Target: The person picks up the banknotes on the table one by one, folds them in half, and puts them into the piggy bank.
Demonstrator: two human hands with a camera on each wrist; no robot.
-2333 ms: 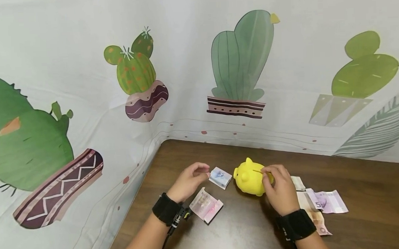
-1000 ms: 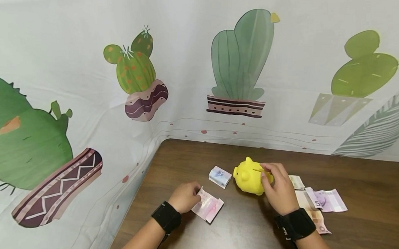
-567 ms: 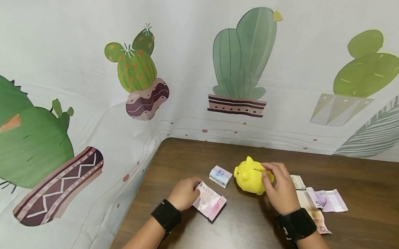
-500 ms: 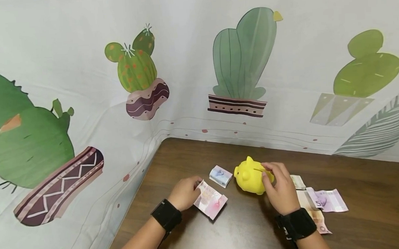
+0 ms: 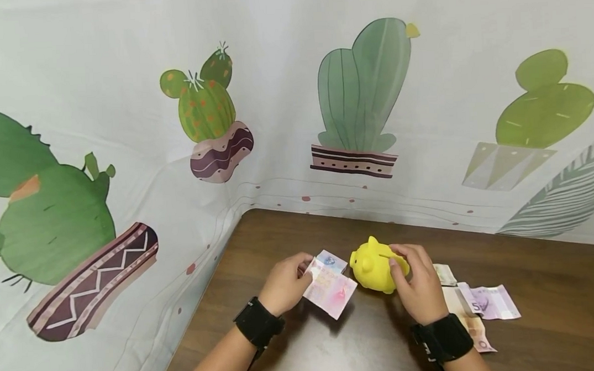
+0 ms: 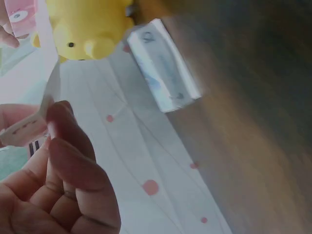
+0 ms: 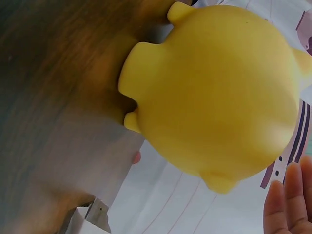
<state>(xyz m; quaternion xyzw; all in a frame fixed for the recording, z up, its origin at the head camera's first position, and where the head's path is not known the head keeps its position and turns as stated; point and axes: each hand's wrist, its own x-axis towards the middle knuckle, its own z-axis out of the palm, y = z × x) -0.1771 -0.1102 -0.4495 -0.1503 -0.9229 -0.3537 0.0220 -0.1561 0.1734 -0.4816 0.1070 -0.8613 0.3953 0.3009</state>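
Note:
In the head view my left hand (image 5: 285, 283) pinches a pink folded banknote (image 5: 330, 290) by its left edge, thumb on top, raised over the table. A fold of it stands between thumb and fingers in the left wrist view. Partly behind it lies a blue folded banknote (image 5: 332, 260), whole in the left wrist view. To the right stands a yellow piggy bank (image 5: 370, 268), snout toward the left, with a slot along its back. My right hand (image 5: 419, 284) is at its rear, fingertips by the slot; in the right wrist view the fingers (image 7: 294, 195) look straight.
To the right of my right hand lie several more banknotes: a purple one marked 5 (image 5: 493, 302), an orange one (image 5: 476, 333) and a pale one (image 5: 446, 274). A white cloth (image 5: 283, 97) printed with cacti rises along the brown table's (image 5: 556, 301) left and back edges.
My left hand has moved from beside the blue banknote to the pink one, pinched it, and lifted it rightward toward the piggy bank. My right hand has stayed at the piggy bank's rear.

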